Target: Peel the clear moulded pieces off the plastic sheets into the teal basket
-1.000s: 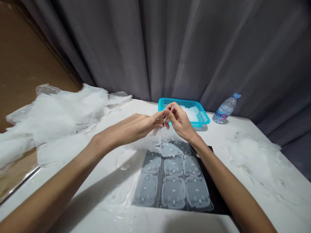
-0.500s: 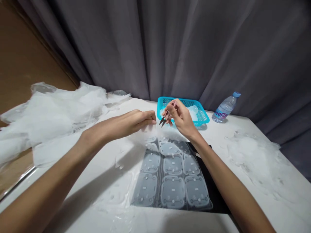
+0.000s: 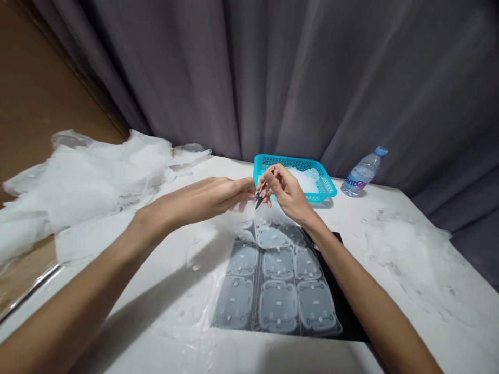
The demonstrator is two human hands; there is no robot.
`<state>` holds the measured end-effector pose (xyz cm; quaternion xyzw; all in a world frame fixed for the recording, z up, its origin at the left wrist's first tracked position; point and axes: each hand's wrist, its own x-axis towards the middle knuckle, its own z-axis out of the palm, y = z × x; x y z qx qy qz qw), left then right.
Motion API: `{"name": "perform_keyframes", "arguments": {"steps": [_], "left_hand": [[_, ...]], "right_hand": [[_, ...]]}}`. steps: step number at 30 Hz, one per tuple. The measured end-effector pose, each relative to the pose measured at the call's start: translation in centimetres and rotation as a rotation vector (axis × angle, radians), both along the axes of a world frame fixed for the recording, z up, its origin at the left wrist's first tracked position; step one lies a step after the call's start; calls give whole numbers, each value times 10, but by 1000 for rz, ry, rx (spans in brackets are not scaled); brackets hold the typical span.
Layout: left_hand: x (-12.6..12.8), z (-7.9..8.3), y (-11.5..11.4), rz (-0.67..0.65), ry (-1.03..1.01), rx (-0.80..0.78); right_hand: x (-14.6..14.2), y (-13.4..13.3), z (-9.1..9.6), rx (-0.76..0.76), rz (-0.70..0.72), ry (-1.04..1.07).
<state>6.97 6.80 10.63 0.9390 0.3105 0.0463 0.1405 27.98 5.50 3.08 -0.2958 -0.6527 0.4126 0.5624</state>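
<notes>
My right hand (image 3: 287,191) is closed around small pink-handled thread snips (image 3: 258,202), blades pointing down and left. The blades look nearly together, right beside the fingertips of my left hand (image 3: 230,197). That left hand pinches the lifted far edge of a translucent plastic sheet (image 3: 277,306) moulded with several rounded-square shapes. The near part of the sheet lies flat, partly over a black mat (image 3: 346,311). I cannot make out exactly what lies between the blades.
Behind my right hand stands a blue basket (image 3: 327,193) with translucent pieces inside. A water bottle (image 3: 360,174) is to its right. Crumpled translucent sheets (image 3: 97,182) are heaped at left, and a pile of clear scraps (image 3: 409,254) lies at right on the white table (image 3: 128,332).
The snips' blades have come closer together, and my right hand has shifted slightly down and left toward my left fingertips. My left hand keeps its pinch on the sheet.
</notes>
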Motion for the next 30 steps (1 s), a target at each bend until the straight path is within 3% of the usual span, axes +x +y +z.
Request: {"name": "perform_keyframes", "arguments": {"steps": [9,20,23,27,30], "left_hand": [[-2,-3,4,10,0,2],[-5,-2,8,0,18,10],[-7,-2,10,-8,-1,-11],[-6,-3,11,-13,-13,-41],[-2,-6,10,-23,-16,-55]], "right_hand": [[-4,-1,-2,-81,-27,-58],[-5,-2,-5,-70,-19,-78],[4,-1,3,-24,-72,-75],[21,-3,13,132,-263,-87],[23,-8,9,125,-232,-188]]}}
